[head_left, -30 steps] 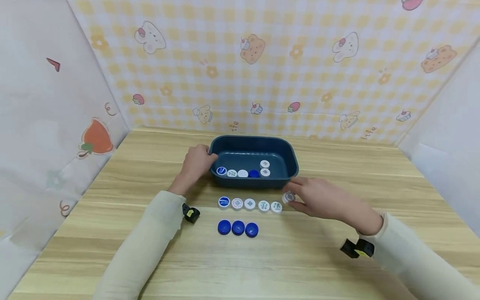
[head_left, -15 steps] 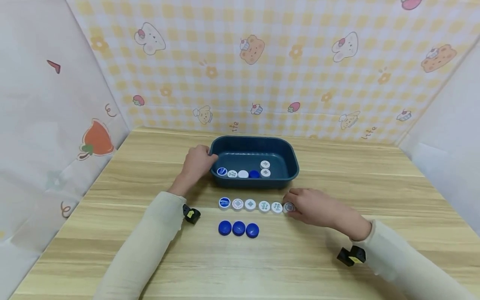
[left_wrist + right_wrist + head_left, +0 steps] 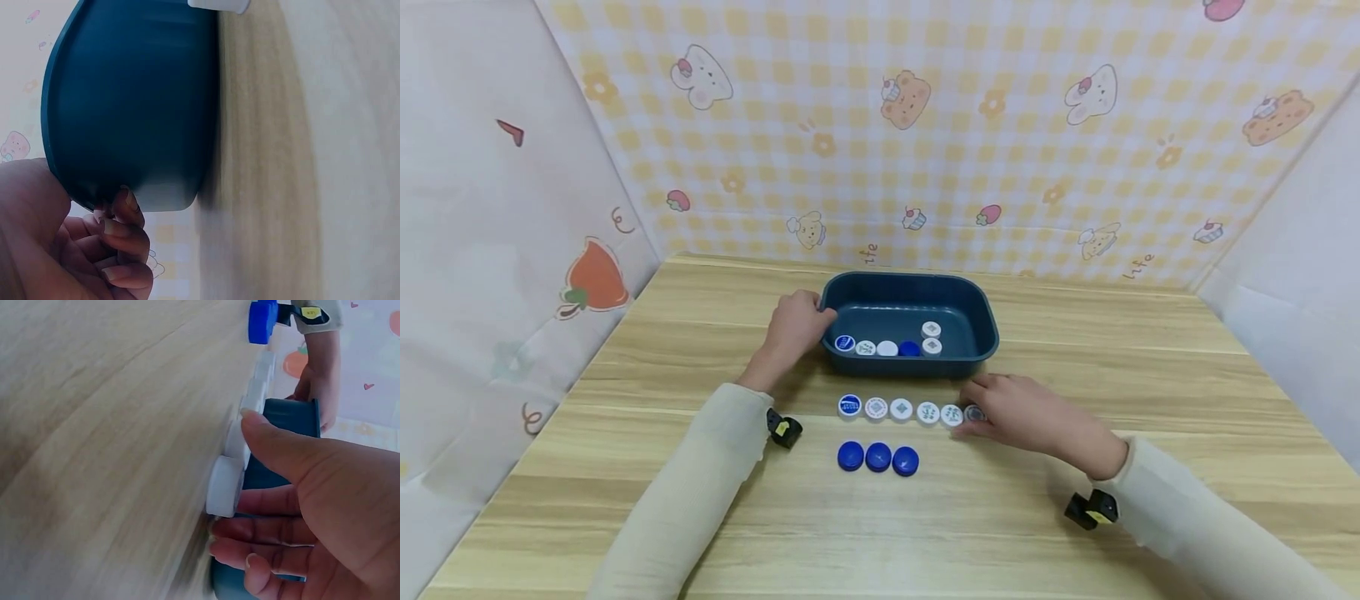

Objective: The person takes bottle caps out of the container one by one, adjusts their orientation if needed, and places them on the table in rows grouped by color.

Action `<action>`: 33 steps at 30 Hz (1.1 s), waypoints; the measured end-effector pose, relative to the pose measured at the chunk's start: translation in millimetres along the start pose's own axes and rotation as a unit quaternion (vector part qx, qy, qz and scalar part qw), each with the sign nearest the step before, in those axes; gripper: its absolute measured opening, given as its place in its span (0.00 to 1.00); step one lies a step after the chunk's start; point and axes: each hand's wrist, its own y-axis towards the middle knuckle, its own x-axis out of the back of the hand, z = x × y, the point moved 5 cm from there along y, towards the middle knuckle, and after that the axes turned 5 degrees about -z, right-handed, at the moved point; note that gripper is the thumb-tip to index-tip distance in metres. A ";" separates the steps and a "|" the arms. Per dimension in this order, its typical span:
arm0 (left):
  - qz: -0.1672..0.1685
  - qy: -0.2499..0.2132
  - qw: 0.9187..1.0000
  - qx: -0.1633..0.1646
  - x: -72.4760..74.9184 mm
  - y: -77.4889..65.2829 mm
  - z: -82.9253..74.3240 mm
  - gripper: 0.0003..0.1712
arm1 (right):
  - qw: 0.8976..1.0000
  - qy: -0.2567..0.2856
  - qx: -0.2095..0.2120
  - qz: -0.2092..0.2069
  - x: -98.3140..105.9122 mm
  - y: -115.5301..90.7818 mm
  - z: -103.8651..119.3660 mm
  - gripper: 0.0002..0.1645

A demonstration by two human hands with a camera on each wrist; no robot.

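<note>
My left hand (image 3: pixel 795 322) grips the left rim of a dark blue plastic bin (image 3: pixel 898 367), thumb and curled fingers at its edge in the left wrist view. Several bottle caps, white and blue, lie inside along the near side. In front of the bin runs a row of mostly white printed bottle caps, with a blue-topped cap (image 3: pixel 849 405) at its left end. My right hand (image 3: pixel 1022 410) straddles the row's right end. Its thumb lies beside the second-last cap (image 3: pixel 951 416), its fingers behind the end cap (image 3: pixel 225 486), which they partly hide.
Three blue caps (image 3: pixel 878 457) form a shorter row nearer to me on the wooden table (image 3: pixel 880 533). A yellow-checked printed sheet (image 3: pixel 850 175) stands behind the bin, with pale sheets at both sides.
My right hand set a white cap down at the row's right end, then shifted left, thumb spreading away from it. The last caps slid slightly left. My left hand stays on the bin.
</note>
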 end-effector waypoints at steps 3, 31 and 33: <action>0.001 -0.003 1.000 0.003 -0.4 0.5 -0.4 0.14 | 1.000 -0.007 -0.004 -0.006 -1.0 2.3 -0.1 0.23; 0.004 -0.007 1.000 0.010 2.2 1.1 0.0 0.14 | 0.999 -0.031 0.014 -0.023 80.3 76.6 -14.6 0.10; 0.005 -0.009 1.000 0.009 0.7 -0.2 -0.2 0.14 | 1.000 -0.025 0.003 0.004 75.8 90.5 -23.3 0.10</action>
